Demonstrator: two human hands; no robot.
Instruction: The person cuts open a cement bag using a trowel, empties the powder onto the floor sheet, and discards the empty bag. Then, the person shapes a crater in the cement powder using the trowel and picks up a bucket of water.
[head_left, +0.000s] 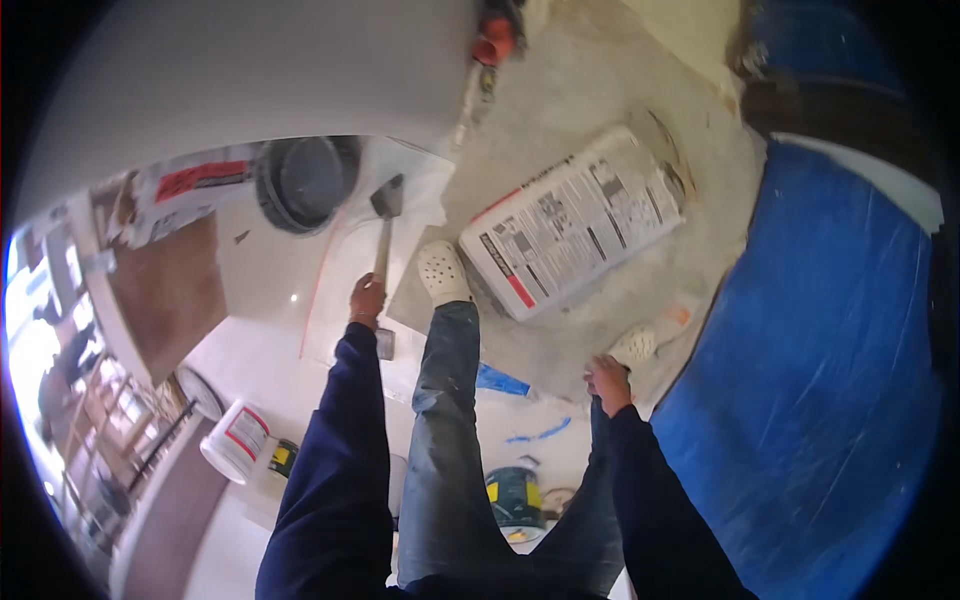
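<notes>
My left hand is closed around the handle of a long tool with a flat grey blade, which points away from me over the pale floor sheet. Near my right knee is my right hand, its fingers curled; whether it holds anything is too small to tell. A large white bag with black and red print lies on the floor between and beyond my hands. My white clog stands beside the bag's near left end.
A dark bucket stands at upper left beside another printed bag. Blue sheeting covers the right side. A white bucket is at lower left, a green bucket between my legs. An orange-tipped tool lies at the top.
</notes>
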